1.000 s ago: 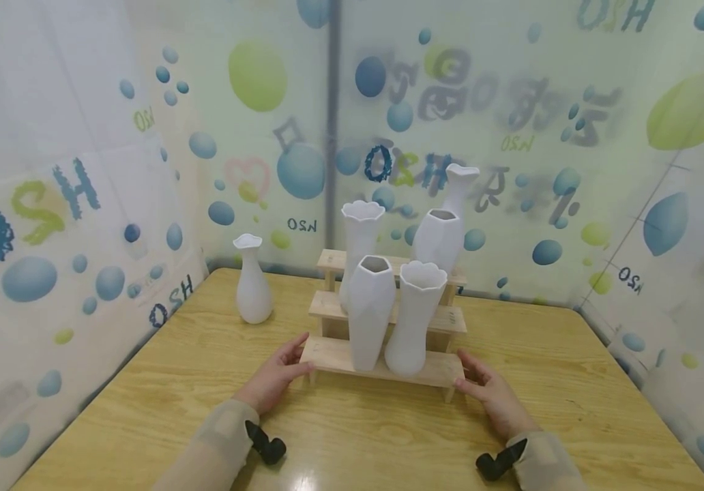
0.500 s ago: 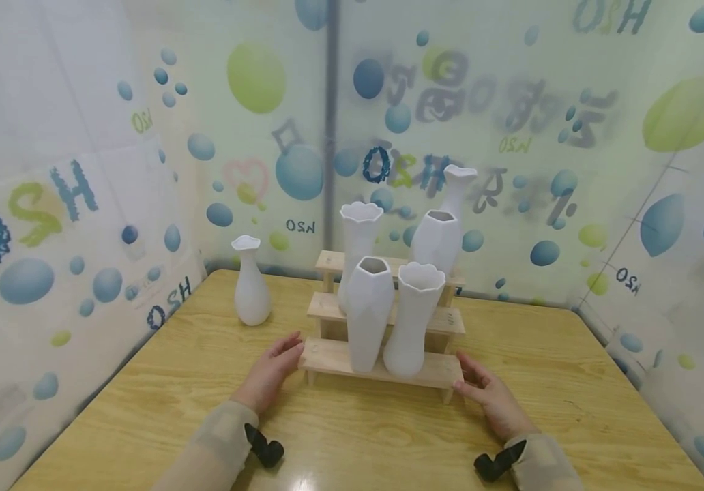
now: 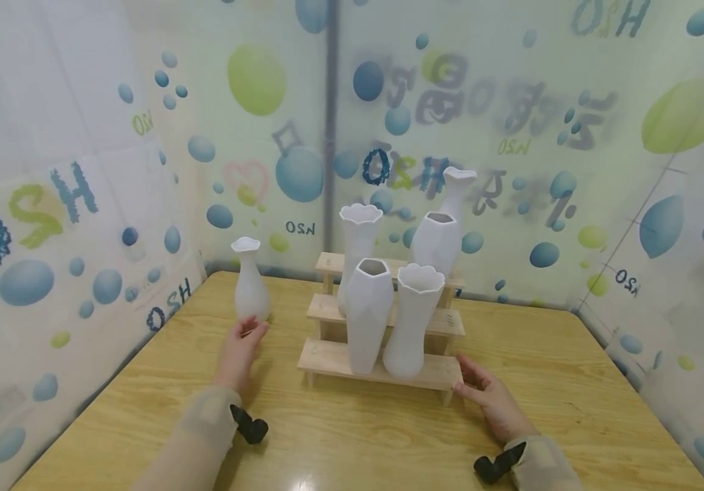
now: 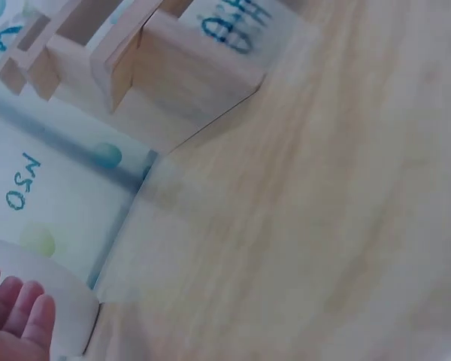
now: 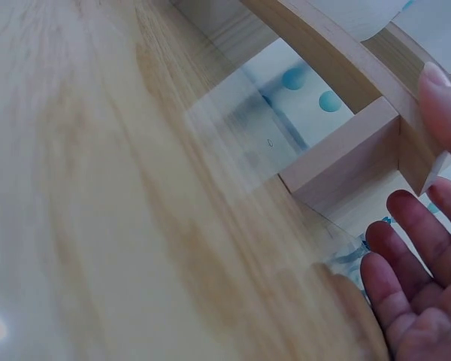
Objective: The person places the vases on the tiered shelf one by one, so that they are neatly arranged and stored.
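A lone white vase with a flared rim stands upright at the table's left. My left hand is at its base, fingers loosely bent; in the left wrist view the fingers overlap the vase, and contact is unclear. The three-step wooden display stand bears several white vases, among them a faceted vase and a scalloped-rim vase on the lowest step. My right hand holds that step's right end between thumb and fingers, also seen beside the shelf end in the right wrist view.
Higher on the stand are another scalloped vase, a faceted vase and a tall narrow-necked vase. The wooden table meets patterned curtains at the back and both sides.
My left hand has let go of the stand's left end and moved left and away from me to the lone vase. The right hand and the stand stay in place.
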{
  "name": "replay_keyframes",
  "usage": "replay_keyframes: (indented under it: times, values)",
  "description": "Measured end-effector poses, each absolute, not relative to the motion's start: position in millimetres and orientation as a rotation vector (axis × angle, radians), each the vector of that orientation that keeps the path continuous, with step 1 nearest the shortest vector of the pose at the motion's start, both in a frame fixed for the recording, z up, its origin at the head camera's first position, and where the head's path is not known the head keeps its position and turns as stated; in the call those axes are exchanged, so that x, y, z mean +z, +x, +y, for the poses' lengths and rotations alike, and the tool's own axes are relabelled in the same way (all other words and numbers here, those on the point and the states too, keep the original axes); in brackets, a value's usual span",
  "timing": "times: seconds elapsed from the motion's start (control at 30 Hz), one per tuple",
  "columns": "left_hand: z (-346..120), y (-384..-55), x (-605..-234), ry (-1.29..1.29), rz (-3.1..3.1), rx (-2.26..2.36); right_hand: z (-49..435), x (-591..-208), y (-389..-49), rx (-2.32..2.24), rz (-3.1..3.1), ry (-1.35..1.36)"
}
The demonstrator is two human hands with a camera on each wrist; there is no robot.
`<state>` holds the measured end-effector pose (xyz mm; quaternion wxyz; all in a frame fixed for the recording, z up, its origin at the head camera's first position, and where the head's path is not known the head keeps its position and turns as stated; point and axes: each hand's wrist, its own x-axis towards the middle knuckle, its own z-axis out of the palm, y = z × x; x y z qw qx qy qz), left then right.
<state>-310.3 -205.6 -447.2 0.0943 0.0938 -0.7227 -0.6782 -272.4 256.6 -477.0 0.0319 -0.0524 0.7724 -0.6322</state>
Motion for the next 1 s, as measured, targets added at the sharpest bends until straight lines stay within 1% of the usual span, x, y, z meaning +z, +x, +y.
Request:
replay_keyframes:
  times: [0.1,0.23,0.63,0.87,1.0]
  values:
    - [-211,-317,-440,0.353,-2.139,-1.874,257,-476,-272,-1.947,2.381,-0.146]
    - [-216,-327,-433,0.404,-2.104,-1.8,257,-476,-272,-1.948,2.388,-0.144]
    - [-232,-356,-427,0.433,-2.167,-1.781,257,-478,-272,-1.951,2.4,-0.139]
    - [-234,-365,-428,0.473,-2.179,-1.816,256,-478,-272,-1.964,2.386,-0.159]
    - [-234,-369,-429,0.455,-2.173,-1.847,256,-479,-272,-1.966,2.386,-0.153]
